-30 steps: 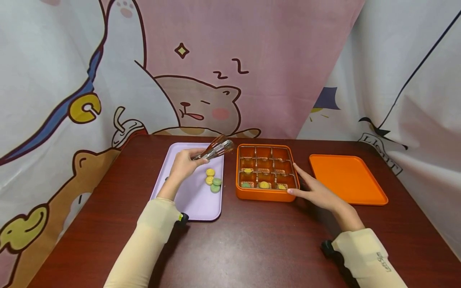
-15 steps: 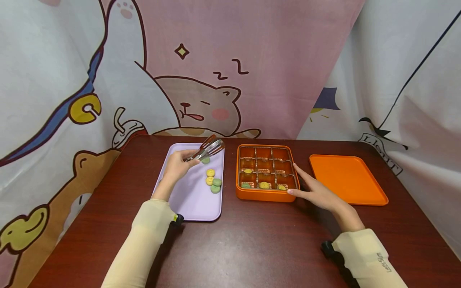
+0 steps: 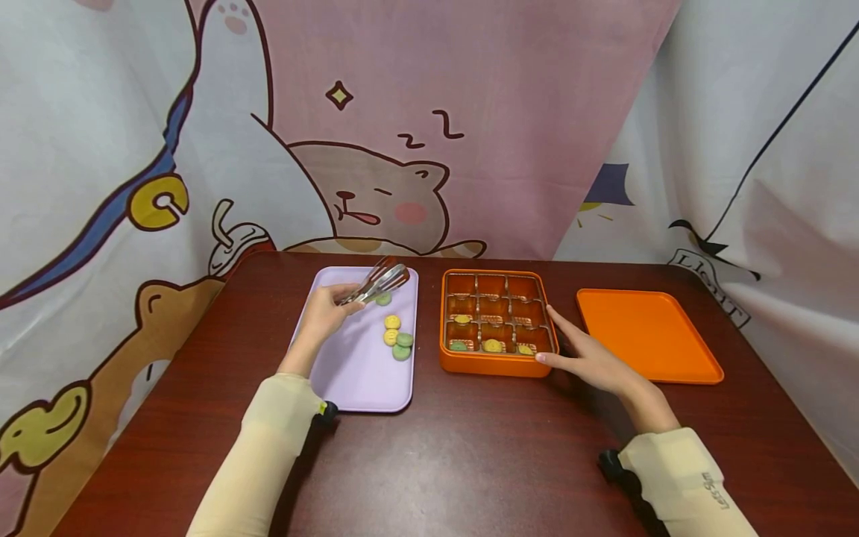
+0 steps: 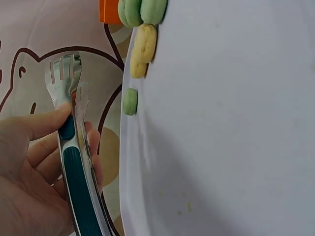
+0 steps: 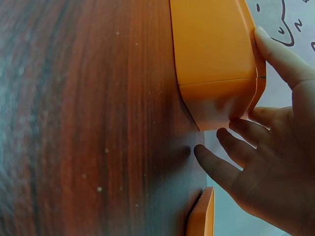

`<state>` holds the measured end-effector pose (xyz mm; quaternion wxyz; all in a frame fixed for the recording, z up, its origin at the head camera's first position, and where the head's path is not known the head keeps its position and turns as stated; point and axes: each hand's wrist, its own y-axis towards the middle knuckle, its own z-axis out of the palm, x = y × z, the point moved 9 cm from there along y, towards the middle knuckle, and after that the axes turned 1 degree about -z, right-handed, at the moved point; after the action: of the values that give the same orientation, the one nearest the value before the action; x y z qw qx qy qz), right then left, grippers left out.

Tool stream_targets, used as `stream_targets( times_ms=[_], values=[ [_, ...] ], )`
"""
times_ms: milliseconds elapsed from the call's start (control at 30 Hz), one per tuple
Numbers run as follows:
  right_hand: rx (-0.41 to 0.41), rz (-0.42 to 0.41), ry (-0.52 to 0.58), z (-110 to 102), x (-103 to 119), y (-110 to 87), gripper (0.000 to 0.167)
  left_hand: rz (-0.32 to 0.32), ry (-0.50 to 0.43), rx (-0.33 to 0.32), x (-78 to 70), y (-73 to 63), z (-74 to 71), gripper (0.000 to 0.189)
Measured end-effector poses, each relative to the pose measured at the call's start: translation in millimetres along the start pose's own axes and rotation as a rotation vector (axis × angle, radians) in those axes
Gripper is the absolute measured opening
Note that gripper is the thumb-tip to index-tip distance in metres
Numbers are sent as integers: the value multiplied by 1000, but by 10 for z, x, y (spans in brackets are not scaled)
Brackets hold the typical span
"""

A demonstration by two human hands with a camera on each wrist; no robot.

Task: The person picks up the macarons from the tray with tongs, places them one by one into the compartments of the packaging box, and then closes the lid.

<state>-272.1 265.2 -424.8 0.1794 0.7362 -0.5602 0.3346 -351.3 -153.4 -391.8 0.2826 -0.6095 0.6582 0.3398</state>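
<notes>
My left hand [image 3: 326, 307] holds a pair of metal serving tongs [image 3: 384, 280] with slotted, fork-like ends and teal grips [image 4: 81, 191]. The tips stand apart with nothing between them. Beneath them lies one green macaron [image 3: 383, 299] on the lilac tray [image 3: 356, 384]. Nearer to me on that tray, two yellow macarons [image 3: 392, 322] and two green macarons [image 3: 401, 352] sit in a cluster. My right hand [image 3: 590, 359] rests against the right side of an orange box [image 3: 493, 365], thumb at its near corner, fingers spread. Several compartments of the box hold yellow or green macarons.
To the right of the box lies a flat orange lid [image 3: 647, 335]. Everything stands on a dark red-brown wooden table [image 3: 456, 455]. A printed cloth [image 3: 510, 149] with cartoon animals hangs behind the table.
My left hand has moved the tongs left, back from near the box to above the tray, bringing the far green macaron into sight. The right hand and box stay put.
</notes>
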Motion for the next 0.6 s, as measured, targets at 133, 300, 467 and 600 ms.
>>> stream_targets(
  times_ms=[133,300,467,600],
  values=[
    [1,5,2,3,-11,-1,94,-16,26,-10,55,3,-6,40],
    [1,2,6,2,-22,1,94,-33,58,-22,118,4,-10,40],
    [3,1,6,3,-28,3,94,-50,79,-23,186,4,2,40],
    [4,-2,10,3,-24,4,94,-61,75,-16,227,5,17,40]
  ],
)
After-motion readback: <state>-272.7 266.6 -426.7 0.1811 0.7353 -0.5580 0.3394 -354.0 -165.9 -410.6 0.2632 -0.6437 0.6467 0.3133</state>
